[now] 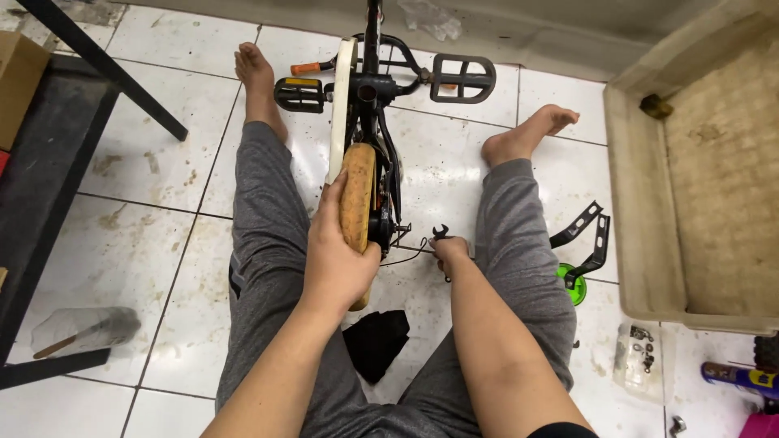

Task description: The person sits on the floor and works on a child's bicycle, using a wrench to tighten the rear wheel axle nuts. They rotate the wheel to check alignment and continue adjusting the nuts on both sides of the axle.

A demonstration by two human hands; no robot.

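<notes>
At three o'clock stands a large beige tub (pixel 641 203), its rough inside wall stained, with a small dark lump in its upper corner. At five o'clock lies a clear plastic bag (pixel 639 357) of small metal bolts and nuts; at eight o'clock a crumpled clear bag (pixel 85 328) holds a wooden stick. At the centre, the left hand (pixel 337 259) closes around the tan, worn rear tyre (pixel 357 203) of a small black bicycle lying between the outstretched legs. The right hand (pixel 451 250), just right of the wheel, grips a black spanner (pixel 441 233) at the axle. A black rag (pixel 376 342) lies on the glossy white tiles at six o'clock.
</notes>
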